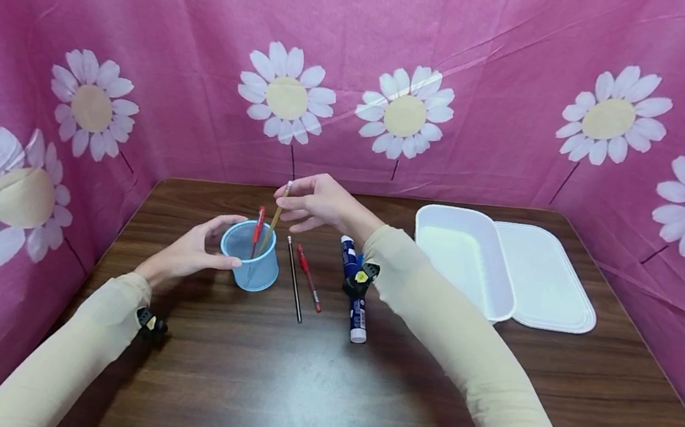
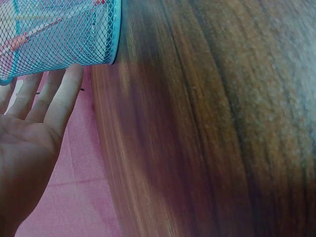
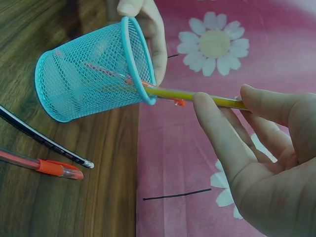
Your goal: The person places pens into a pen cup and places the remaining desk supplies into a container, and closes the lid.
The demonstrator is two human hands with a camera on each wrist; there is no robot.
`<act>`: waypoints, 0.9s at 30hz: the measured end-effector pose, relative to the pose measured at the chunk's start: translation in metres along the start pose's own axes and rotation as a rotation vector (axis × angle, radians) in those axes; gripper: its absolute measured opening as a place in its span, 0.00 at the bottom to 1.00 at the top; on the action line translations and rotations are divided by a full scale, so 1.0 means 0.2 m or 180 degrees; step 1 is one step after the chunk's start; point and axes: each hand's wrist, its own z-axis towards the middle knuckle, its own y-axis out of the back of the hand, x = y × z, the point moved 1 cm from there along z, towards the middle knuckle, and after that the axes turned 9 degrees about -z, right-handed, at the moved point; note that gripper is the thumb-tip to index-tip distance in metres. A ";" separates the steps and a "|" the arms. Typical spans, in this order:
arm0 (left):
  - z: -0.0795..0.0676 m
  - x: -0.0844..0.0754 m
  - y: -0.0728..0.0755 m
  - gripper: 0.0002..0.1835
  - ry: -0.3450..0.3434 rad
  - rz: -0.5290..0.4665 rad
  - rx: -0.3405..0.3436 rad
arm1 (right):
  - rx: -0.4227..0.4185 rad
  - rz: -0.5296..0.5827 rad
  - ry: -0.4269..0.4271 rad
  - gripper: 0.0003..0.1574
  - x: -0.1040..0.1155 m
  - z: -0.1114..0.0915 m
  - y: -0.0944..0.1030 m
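Observation:
A light-blue mesh pen cup point(image 1: 248, 269) stands upright at the left of the table, with a red pen point(image 1: 259, 223) leaning inside it. My left hand point(image 1: 194, 250) holds the cup from its left side, thumb at the near rim and fingers at the far side; the left wrist view shows fingertips against the mesh point(image 2: 64, 39). Between thumb and fingers, my right hand point(image 1: 317, 202) pinches a yellow pencil point(image 3: 173, 94) near its upper end. The pencil's lower part is inside the cup. Right of the cup lie a black pencil point(image 1: 295, 280) and another red pen point(image 1: 309, 279).
Farther right lies a blue glue stick point(image 1: 358, 319) with a white cap, partly hidden by the right wrist's camera; something blue is beside it. A white plastic box point(image 1: 506, 297) and its white lid point(image 1: 561, 283) rest at the right. Pink flowered cloth point(image 1: 360, 9) surrounds the table.

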 end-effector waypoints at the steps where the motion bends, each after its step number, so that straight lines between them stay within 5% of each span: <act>1: 0.00 0.00 0.00 0.41 -0.0010 0.0005 0.0002 | -0.0007 -0.0018 0.0003 0.17 0.00 0.00 0.00; 19: 0.00 0.00 0.00 0.41 -0.0022 -0.0012 0.0011 | -0.0283 -0.0118 -0.0200 0.15 -0.12 0.11 -0.08; 27: -0.01 -0.01 -0.01 0.42 0.0095 -0.0233 -0.0025 | -0.0288 0.0106 -0.0253 0.24 -0.15 0.13 -0.10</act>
